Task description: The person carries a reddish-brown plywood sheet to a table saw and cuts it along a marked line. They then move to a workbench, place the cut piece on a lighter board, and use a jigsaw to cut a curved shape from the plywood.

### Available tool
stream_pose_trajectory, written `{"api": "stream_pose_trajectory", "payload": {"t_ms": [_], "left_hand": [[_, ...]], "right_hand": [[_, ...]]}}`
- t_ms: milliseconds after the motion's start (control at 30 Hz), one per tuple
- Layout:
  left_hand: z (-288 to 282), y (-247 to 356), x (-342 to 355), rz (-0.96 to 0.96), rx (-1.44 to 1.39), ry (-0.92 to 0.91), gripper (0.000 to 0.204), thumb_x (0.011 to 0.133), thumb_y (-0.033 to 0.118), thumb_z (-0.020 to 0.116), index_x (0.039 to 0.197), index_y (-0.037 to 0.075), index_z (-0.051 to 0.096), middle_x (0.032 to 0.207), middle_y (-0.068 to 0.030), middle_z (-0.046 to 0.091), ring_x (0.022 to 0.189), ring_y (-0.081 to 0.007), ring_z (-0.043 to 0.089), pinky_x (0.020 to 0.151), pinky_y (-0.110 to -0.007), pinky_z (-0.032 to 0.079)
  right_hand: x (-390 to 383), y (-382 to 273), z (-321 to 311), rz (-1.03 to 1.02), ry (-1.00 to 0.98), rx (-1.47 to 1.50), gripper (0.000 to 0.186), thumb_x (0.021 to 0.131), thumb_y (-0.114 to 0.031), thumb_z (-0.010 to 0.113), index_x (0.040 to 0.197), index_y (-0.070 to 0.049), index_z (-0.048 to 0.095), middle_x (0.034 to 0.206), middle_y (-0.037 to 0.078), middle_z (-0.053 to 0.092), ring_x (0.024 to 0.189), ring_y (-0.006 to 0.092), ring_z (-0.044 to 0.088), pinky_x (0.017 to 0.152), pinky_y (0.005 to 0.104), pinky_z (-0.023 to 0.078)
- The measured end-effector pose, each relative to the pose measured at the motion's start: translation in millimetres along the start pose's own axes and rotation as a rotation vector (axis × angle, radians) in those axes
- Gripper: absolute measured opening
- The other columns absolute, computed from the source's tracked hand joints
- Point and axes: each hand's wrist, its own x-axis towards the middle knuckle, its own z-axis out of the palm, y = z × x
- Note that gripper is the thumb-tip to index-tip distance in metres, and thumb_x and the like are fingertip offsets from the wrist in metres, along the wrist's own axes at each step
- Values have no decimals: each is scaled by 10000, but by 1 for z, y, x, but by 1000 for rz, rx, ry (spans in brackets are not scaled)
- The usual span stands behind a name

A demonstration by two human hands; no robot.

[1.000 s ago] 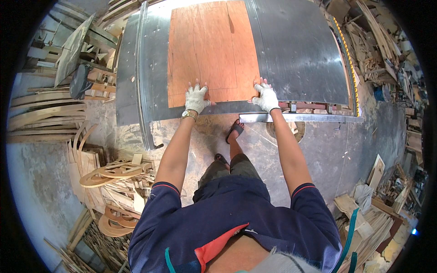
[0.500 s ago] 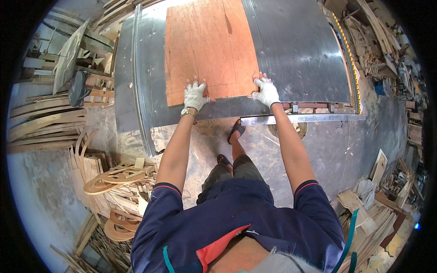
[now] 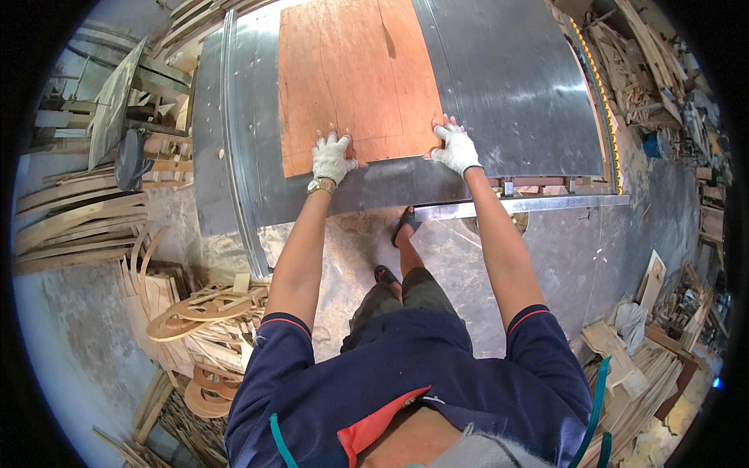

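Observation:
A reddish-brown plywood sheet (image 3: 351, 78) with pencil-like lines lies flat on a dark metal machine table (image 3: 507, 86). My left hand (image 3: 333, 158), in a white fingerless glove with a watch at the wrist, rests with spread fingers on the sheet's near left edge. At its near right corner, my right hand (image 3: 456, 148), gloved alike, presses with fingers stretched out and the thumb along the edge. Neither hand wraps round anything. The sheet's far end runs out at the top of the view.
A metal rail (image 3: 232, 132) runs along the table's left. In front of the right side sits a metal bar (image 3: 530, 204); a yellow toothed strip (image 3: 597, 93) edges the right. Ring-shaped wood pieces (image 3: 214, 304) and curved planks (image 3: 78, 207) are piled left, scrap boards (image 3: 624, 374) right.
The plywood sheet and both my hands have shifted slightly away from me, so a wider strip of table shows along its near edge. Both hands stay on it.

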Motion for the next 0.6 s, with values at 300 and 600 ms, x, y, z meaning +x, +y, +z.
{"api": "stream_pose_trajectory", "payload": {"t_ms": [300, 600], "left_hand": [[-4, -3, 19, 13, 28, 36, 1057, 616, 673, 839, 1501, 227, 469, 1656, -193, 271, 1496, -515, 239, 1196, -608, 271], [-8, -6, 39, 20, 39, 46, 1067, 612, 678, 840, 1506, 220, 477, 1652, -196, 279, 1490, -531, 238, 1187, -616, 277]], "right_hand": [[19, 2, -3, 8, 11, -8, 926, 693, -453, 864, 1499, -168, 508, 1634, 198, 314, 1542, 335, 247, 1251, 455, 226], [38, 5, -7, 8, 13, -23, 904, 697, -482, 853, 1482, -175, 527, 1633, 190, 323, 1536, 342, 260, 1256, 445, 217]]}}
